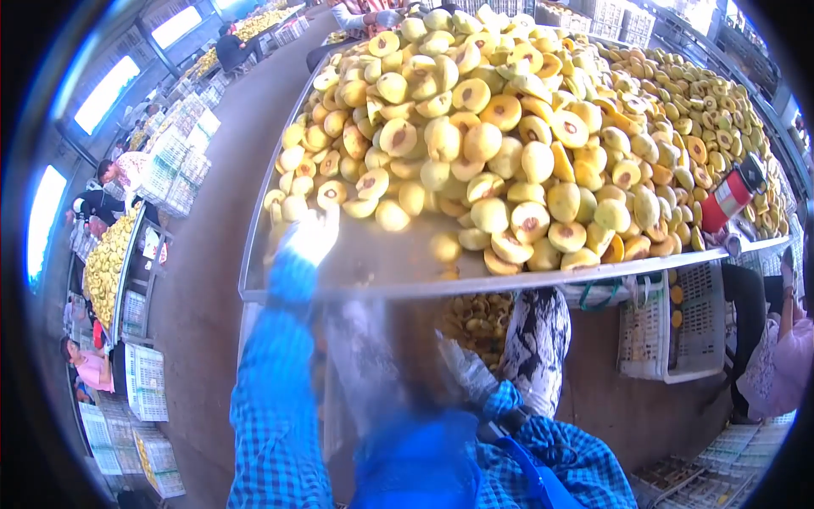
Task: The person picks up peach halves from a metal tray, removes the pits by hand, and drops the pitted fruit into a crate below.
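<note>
Yellow peach halves [483, 141] are heaped on a metal-rimmed table [381, 287] in front of me. Some show cut faces with reddish-brown centres; others lie round side up. My left hand [311, 237], washed out by glare, reaches over the table's near left corner, against the edge of the heap. Whether it grips a peach half there is not clear. Low in front of my body, below the table rim, is my right hand [469, 372] in a greyish glove. Its fingers are blurred, and I cannot make out what it holds.
More peach pieces [480, 321] lie beneath the table, between my legs. A red bottle with a black lid [728, 200] stands at the right rim. White plastic crates [677, 324] sit below it. Another person [779, 362] is at the right; others work at left tables [127, 267].
</note>
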Action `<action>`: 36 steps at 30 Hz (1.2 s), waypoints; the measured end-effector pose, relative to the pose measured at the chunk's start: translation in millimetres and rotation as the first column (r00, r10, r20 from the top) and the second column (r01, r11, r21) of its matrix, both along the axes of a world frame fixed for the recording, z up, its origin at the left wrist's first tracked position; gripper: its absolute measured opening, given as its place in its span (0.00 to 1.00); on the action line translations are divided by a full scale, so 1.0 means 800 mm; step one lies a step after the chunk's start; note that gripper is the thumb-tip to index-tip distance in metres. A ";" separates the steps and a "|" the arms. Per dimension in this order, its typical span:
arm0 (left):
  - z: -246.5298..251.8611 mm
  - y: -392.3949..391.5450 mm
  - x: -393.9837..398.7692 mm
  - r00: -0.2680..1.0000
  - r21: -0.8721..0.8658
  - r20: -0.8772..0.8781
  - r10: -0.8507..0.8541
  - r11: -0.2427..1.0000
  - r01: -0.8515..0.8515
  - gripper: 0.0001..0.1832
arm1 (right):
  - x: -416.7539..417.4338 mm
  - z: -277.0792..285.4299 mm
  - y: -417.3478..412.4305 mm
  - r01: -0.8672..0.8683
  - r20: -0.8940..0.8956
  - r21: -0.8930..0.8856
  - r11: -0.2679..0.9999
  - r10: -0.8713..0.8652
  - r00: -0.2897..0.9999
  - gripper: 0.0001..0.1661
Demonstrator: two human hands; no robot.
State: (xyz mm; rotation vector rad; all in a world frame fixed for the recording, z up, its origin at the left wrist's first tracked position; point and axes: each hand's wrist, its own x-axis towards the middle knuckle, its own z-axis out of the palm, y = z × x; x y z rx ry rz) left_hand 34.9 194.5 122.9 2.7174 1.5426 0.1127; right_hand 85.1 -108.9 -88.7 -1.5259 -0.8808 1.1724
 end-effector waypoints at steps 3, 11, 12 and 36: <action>-0.072 0.104 0.025 0.932 -0.561 0.124 0.341 0.799 -0.218 0.28 | -0.002 0.004 0.005 -0.177 0.182 0.049 0.983 0.166 0.969 0.39; -0.097 0.082 0.036 0.618 -0.825 0.544 0.568 0.496 0.271 0.21 | -0.010 -0.088 0.010 -0.151 0.879 0.167 0.974 -0.216 -0.424 0.27; -0.095 0.077 0.028 0.614 -0.825 0.546 0.570 0.494 0.275 0.21 | -0.011 -0.081 0.008 -0.153 0.877 0.164 0.974 -0.215 -0.429 0.27; -0.074 -0.180 -0.048 0.005 -0.371 0.597 0.802 0.271 0.888 0.22 | -0.015 0.149 0.043 0.052 0.645 0.305 0.951 -0.247 0.723 0.28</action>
